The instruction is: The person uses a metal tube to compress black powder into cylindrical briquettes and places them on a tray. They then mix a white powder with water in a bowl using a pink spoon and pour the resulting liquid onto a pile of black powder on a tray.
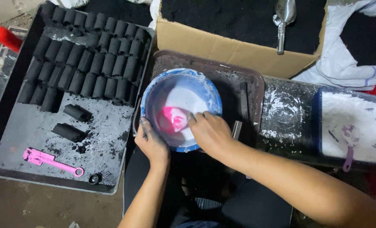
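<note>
Steadying blue bowl rim with clamped left hand, right hand fingers together pressing pink scoop into white powder; lifting a level scoopful probably next

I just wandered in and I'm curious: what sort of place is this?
Probably a small hand workshop making charcoal briquettes: rows of black cylinders on a tray, a cardboard box of black powder with a metal scoop, and a bowl of white powder.

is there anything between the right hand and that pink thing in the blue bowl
Nothing visible. The right hand reaches over the rim of the blue bowl, its fingertips right at the pink object lying in the white powder; whether they touch it is unclear. The left hand only grips the bowl's near rim, off to the side.
</note>
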